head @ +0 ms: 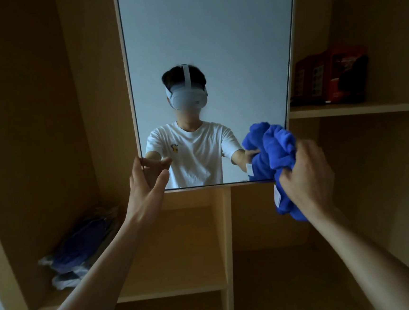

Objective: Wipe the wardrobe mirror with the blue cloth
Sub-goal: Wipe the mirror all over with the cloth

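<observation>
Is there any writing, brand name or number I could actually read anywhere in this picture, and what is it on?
No text here can be read.
Red packages on the right shelf: printed labels, too blurred to read.
White tag on the blue cloth: too small to tell.
Chest print on the white T-shirt in the mirror: a small picture, no legible letters.
Headset in the reflection: a small mark, unreadable.

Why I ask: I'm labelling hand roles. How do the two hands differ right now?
The left hand is open and holds nothing, fingers at the mirror's lower left edge; the right hand is fisted around the bunched blue cloth at the lower right corner. Both are raised to the mirror's bottom.
</observation>
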